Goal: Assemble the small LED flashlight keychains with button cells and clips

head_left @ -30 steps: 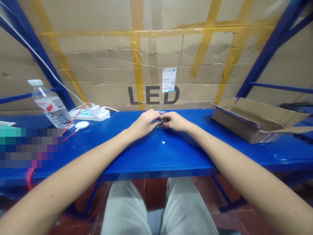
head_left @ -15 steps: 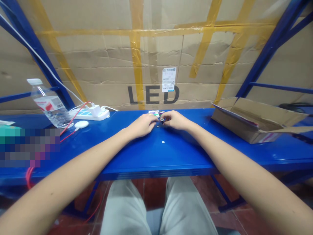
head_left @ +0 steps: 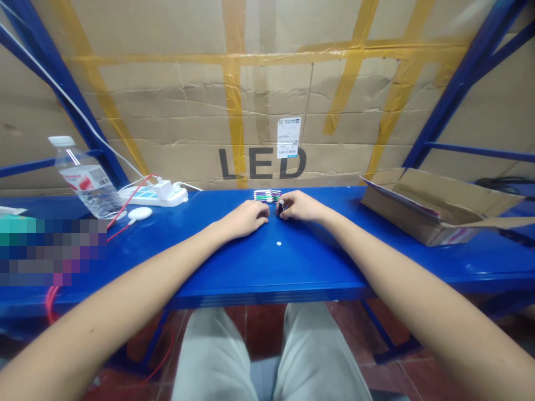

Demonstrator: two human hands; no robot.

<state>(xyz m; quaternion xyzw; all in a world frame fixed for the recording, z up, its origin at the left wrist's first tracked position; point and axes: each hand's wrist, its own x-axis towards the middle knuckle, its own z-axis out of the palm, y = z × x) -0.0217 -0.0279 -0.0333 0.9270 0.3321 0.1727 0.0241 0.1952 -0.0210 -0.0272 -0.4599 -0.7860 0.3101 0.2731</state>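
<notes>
My right hand (head_left: 297, 205) is closed around a small dark cylindrical piece with a shiny silvery end (head_left: 281, 206), held close above the blue tabletop. Its exact kind is too small to make out. Just left of it, my left hand (head_left: 247, 217) rests on the table with loosely curled fingers, the thumb a little apart from them. Nothing shows between those fingers. Behind both hands lies a row of slim, pen-like sticks (head_left: 263, 195) in white, green, purple and dark colours, partly covered by my right hand.
A small white disc (head_left: 279, 243) lies on the blue table (head_left: 234, 267) before my hands. To the right sits an open cardboard box (head_left: 422, 220). On the left stand a water bottle (head_left: 90, 184), a power strip (head_left: 178, 196) and a white round charger (head_left: 140, 214) with a red cable.
My left hand has drawn slightly left and down, away from my right hand, widening the gap between them. The dark piece in my right hand has tilted and shifted slightly right.
</notes>
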